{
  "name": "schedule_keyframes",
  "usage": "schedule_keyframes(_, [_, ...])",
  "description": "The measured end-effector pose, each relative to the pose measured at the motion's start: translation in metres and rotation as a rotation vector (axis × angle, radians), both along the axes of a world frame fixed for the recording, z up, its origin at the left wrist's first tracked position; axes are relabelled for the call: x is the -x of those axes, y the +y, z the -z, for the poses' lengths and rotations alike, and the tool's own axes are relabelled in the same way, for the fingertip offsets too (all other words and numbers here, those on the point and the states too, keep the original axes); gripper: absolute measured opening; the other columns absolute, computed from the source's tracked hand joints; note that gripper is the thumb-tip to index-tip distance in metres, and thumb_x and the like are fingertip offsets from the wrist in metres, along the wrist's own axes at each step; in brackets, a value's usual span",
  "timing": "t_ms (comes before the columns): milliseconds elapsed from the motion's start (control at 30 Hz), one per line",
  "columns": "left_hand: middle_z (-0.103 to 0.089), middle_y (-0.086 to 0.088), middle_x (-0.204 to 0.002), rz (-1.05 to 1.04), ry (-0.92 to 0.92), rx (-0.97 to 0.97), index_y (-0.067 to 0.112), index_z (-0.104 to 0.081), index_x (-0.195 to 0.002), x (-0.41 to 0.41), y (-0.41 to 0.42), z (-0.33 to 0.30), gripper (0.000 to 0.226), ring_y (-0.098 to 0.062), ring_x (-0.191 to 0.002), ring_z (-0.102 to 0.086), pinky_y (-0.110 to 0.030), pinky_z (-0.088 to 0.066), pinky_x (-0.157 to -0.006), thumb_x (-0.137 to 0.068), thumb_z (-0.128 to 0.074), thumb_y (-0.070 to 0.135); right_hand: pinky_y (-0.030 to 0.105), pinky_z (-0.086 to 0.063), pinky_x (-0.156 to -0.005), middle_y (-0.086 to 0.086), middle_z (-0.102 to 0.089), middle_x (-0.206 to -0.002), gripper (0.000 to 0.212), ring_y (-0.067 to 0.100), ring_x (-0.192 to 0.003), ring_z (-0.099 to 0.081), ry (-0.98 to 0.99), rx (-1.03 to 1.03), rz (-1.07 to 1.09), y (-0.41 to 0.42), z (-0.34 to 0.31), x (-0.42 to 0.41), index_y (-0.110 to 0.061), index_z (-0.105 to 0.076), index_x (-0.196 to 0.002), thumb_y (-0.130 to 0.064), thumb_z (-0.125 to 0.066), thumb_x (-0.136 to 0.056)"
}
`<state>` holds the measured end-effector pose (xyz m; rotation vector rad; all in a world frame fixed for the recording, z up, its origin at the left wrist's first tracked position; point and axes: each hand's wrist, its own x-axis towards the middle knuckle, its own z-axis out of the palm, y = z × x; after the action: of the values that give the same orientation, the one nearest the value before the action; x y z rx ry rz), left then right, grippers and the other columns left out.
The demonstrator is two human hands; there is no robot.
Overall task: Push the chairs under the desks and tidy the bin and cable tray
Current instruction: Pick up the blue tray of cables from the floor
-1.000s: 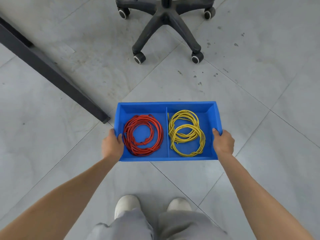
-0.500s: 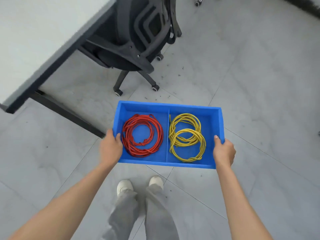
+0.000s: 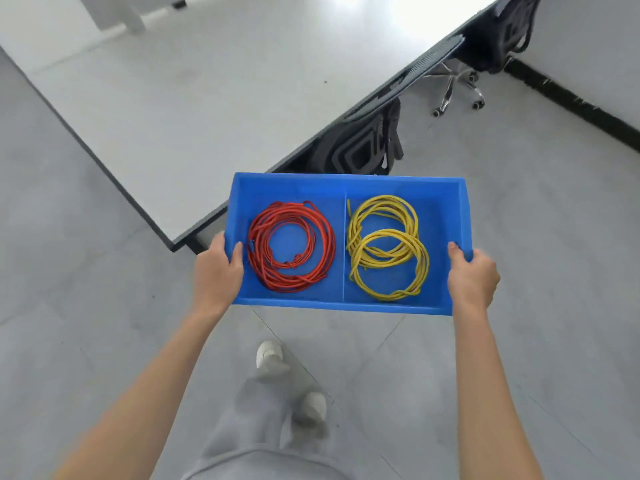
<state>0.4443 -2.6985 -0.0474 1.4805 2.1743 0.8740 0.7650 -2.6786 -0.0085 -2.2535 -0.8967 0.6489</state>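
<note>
— Both hands have a firm grip on the blue plastic two-compartment cable tray (image 3: 346, 183): the left hand (image 3: 216, 271) is wrapped over its left end wall with the thumb inside, and the right hand (image 3: 472, 278) does the same at the right end. Held out in front, clear of the floor, roughly level.

— What's between the hands?

— A coil of red cable (image 3: 291, 245) in the compartment next to the left hand, and two overlapping coils of yellow cable (image 3: 388, 247) in the one next to the right hand, a thin divider between them.

— So how should it be carried?

— Keep both ends at the same height, I'd say, so the loose coils don't slide. The grey-topped bench (image 3: 194, 109) lies just beyond the tray's far wall, its corner close to the left hand. If that's the destination, lower the tray flat onto it and let go only once it sits.

— And the chairs?

— A black mesh office chair (image 3: 360, 147) shows just past the far rim, seemingly tucked under the bench edge; another black office chair with a chrome base (image 3: 457, 84) sits farther off beyond the right hand.

— Anything you can't see?

— The fingers under the tray ends are hidden, the tray covers part of the near chair, and no bin is in sight.
</note>
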Motion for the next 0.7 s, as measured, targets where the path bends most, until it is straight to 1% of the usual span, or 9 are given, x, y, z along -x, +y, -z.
schedule_keyframes(100, [-0.052,-0.019,-0.068,-0.075,0.026,-0.101,-0.011,-0.052,-0.1,0.032,0.02,-0.024,0.02,-0.033,-0.056,-0.047,-0.026,-0.024,-0.059,-0.091,-0.05,0.007,0.033,-0.028,-0.061,0.0,-0.037,-0.055,0.046,0.028,-0.067,-0.038,0.002,-0.09,-0.1,0.047,-0.026,0.035,-0.016,-0.03,-0.054,-0.029,-0.052,-0.091])
schedule_keyframes(133, [-0.05,-0.016,-0.067,-0.096,0.046,-0.125,-0.011,-0.052,-0.1,0.045,0.029,-0.031,0.02,-0.032,-0.054,-0.046,-0.025,-0.023,-0.058,-0.091,-0.05,0.007,0.033,-0.028,-0.06,0.0,-0.035,-0.053,0.046,0.029,-0.064,-0.035,0.013,-0.123,-0.138,0.065,-0.032,0.048,-0.016,-0.029,-0.053,-0.028,-0.053,-0.091])
schedule_keyframes(233, [-0.059,-0.028,-0.073,-0.156,0.131,-0.172,-0.01,-0.051,-0.102,0.092,0.06,-0.045,0.021,-0.044,-0.066,-0.055,-0.036,-0.031,-0.059,-0.092,-0.049,0.007,0.036,-0.023,-0.051,0.001,-0.03,-0.051,0.047,0.022,-0.052,-0.029,0.058,-0.188,-0.253,0.115,-0.046,0.094,-0.015,-0.026,-0.053,-0.023,-0.053,-0.09])
schedule_keyframes(300, [-0.059,-0.032,-0.074,-0.18,0.186,-0.18,-0.012,-0.052,-0.101,0.124,0.084,-0.052,0.02,-0.049,-0.068,-0.055,-0.045,-0.037,-0.06,-0.091,-0.05,0.006,0.033,-0.021,-0.047,0.001,-0.028,-0.051,0.047,0.019,-0.05,-0.026,0.096,-0.214,-0.314,0.148,-0.049,0.125,-0.015,-0.025,-0.053,-0.021,-0.053,-0.09])
schedule_keyframes(333, [-0.059,-0.032,-0.074,-0.198,0.203,-0.18,-0.012,-0.052,-0.099,0.138,0.095,-0.056,0.02,-0.049,-0.067,-0.055,-0.046,-0.038,-0.06,-0.091,-0.05,0.006,0.032,-0.021,-0.047,0.001,-0.029,-0.051,0.046,0.018,-0.049,-0.026,0.106,-0.218,-0.343,0.164,-0.05,0.139,-0.016,-0.026,-0.053,-0.021,-0.054,-0.09])
schedule_keyframes(433, [-0.059,-0.032,-0.073,-0.265,0.202,-0.172,-0.012,-0.052,-0.094,0.176,0.127,-0.063,0.018,-0.049,-0.067,-0.055,-0.042,-0.035,-0.059,-0.09,-0.05,0.005,0.034,-0.023,-0.049,0.002,-0.032,-0.051,0.045,0.019,-0.052,-0.029,0.131,-0.211,-0.417,0.213,-0.051,0.181,-0.014,-0.029,-0.052,-0.022,-0.054,-0.09])
schedule_keyframes(567, [-0.059,-0.03,-0.072,-0.366,0.203,-0.142,-0.012,-0.053,-0.092,0.212,0.162,-0.063,0.017,-0.047,-0.067,-0.055,-0.044,-0.037,-0.06,-0.09,-0.051,0.005,0.035,-0.025,-0.049,0.003,-0.035,-0.054,0.045,0.019,-0.052,-0.031,0.108,-0.166,-0.511,0.281,-0.052,0.228,-0.012,-0.031,-0.054,-0.025,-0.053,-0.09])
schedule_keyframes(633, [-0.052,-0.023,-0.063,-0.412,0.197,-0.123,-0.01,-0.051,-0.086,0.226,0.181,-0.059,0.016,-0.042,-0.06,-0.052,-0.04,-0.033,-0.057,-0.09,-0.051,0.005,0.034,-0.026,-0.049,0.003,-0.036,-0.054,0.044,0.019,-0.052,-0.032,0.109,-0.148,-0.575,0.319,-0.05,0.25,-0.013,-0.032,-0.054,-0.024,-0.052,-0.091])
schedule_keyframes(700, [-0.046,-0.017,-0.059,-0.479,0.187,-0.105,-0.007,-0.049,-0.08,0.239,0.201,-0.053,0.018,-0.033,-0.055,-0.045,-0.036,-0.029,-0.056,-0.09,-0.051,0.007,0.034,-0.025,-0.049,0.003,-0.034,-0.054,0.044,0.021,-0.054,-0.032,0.107,-0.124,-0.645,0.359,-0.045,0.273,-0.012,-0.03,-0.054,-0.023,-0.051,-0.091])
